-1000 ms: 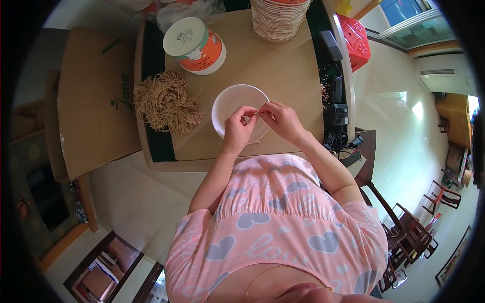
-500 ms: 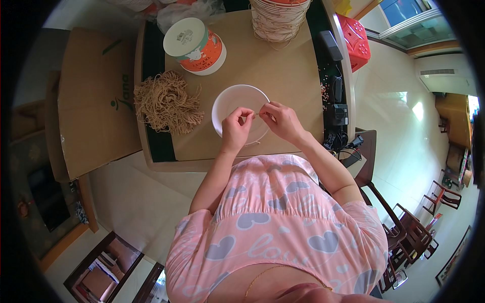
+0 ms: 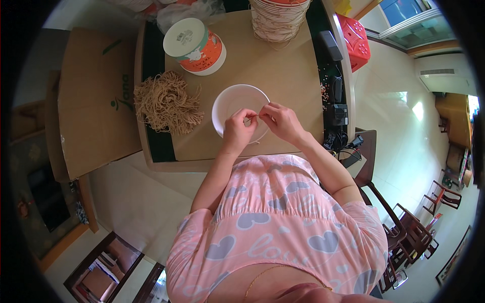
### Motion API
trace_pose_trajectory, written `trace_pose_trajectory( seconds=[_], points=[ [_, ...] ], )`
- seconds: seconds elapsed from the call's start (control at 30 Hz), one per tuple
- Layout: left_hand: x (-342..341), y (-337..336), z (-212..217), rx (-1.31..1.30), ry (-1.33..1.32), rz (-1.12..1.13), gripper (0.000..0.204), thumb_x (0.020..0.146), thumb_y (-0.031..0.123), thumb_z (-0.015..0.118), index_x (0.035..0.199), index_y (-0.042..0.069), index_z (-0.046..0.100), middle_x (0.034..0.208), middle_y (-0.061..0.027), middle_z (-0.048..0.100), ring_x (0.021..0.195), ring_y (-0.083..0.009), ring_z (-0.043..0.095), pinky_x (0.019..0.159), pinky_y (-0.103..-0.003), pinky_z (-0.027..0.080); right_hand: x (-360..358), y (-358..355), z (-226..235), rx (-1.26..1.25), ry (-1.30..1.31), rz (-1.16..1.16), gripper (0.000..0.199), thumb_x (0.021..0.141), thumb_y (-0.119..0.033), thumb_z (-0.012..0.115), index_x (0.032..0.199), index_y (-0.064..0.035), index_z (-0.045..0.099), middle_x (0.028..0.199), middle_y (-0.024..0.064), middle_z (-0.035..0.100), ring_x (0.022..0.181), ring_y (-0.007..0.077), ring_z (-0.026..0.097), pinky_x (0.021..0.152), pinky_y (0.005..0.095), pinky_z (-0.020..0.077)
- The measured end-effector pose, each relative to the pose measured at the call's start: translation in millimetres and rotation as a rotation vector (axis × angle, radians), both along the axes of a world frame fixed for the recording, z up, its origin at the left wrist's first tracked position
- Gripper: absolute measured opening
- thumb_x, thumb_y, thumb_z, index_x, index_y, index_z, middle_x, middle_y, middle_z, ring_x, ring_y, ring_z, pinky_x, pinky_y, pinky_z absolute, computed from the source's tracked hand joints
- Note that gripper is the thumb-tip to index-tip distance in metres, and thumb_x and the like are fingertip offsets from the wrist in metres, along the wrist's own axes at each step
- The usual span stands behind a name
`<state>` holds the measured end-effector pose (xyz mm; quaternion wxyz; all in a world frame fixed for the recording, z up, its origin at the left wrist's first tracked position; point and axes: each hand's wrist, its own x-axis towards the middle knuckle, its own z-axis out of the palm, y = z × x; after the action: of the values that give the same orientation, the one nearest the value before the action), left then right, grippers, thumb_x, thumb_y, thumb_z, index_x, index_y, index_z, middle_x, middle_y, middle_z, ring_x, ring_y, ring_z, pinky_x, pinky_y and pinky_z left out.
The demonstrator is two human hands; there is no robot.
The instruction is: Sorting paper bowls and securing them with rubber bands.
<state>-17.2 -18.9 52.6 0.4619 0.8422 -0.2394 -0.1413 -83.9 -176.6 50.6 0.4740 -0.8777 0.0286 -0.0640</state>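
Over a white round tub (image 3: 220,103), my left hand (image 3: 239,131) and my right hand (image 3: 282,123) meet with fingertips pinched together. A thin tan cord (image 3: 251,119) runs between them; its knot or end is too small to make out. Both hands are closed on it, the right one near the tub's far right rim. A short bit of pale cord shows at the tub's near edge. To the left lies a loose heap of tan cords (image 3: 169,103). Parts of the tub are hidden under my hands.
Behind stands a lidded orange and white tub (image 3: 202,53). A stack of white tubs with cords (image 3: 279,22) is at the far edge, beside a clear plastic bag (image 3: 189,14). Black adapters and cables (image 3: 336,115) line the right edge; a cardboard box (image 3: 98,101) stands left.
My left hand has shifted slightly right, its fingers closer to my right hand, and the cord now shows across its fingers. My right hand has barely moved.
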Motion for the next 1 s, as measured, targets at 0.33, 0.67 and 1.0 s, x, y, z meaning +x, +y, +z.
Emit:
trace_pose_trajectory(
  seconds=[0.33, 0.67, 1.0],
  points=[
    [3, 9, 3, -0.008, 0.071, 0.009, 0.008, 0.082, 0.006, 0.066, 0.088, 0.003, 0.069, 0.074, -0.0024, 0.068, 0.051, -0.0048, 0.046, 0.049, -0.022, 0.039, -1, -1, -3, 0.021, 0.013, -0.011, 0.005, 0.084, -0.011, 0.059, 0.086, -0.0059, 0.059, 0.081, 0.0118, 0.059, 0.073, 0.0334, 0.06, 0.062, 0.0406, 0.0478],
    [-1, 9, 3, -0.053, 0.198, 0.049, 0.008, 0.085, 0.005, 0.064, 0.089, 0.001, 0.069, 0.075, -0.0021, 0.068, 0.053, -0.0028, 0.047, 0.05, -0.021, 0.04, -2, 5, 16, -0.002, -0.05, -0.053, 0.01, 0.082, -0.013, 0.064, 0.089, -0.0059, 0.062, 0.083, 0.0095, 0.061, 0.076, 0.0295, 0.063, 0.065, 0.0383, 0.0507],
    [-3, 15, 23, -0.095, 0.372, -0.024, 0.01, 0.084, 0.009, 0.067, 0.088, 0.0, 0.068, 0.069, -0.0017, 0.066, 0.057, -0.0037, 0.051, 0.051, -0.021, 0.04, -8, -1, 20, 0.036, -0.106, -0.009, 0.009, 0.079, -0.003, 0.068, 0.086, -0.0046, 0.063, 0.084, 0.0077, 0.059, 0.066, 0.0186, 0.059, 0.057, 0.0285, 0.0487]
  ],
)
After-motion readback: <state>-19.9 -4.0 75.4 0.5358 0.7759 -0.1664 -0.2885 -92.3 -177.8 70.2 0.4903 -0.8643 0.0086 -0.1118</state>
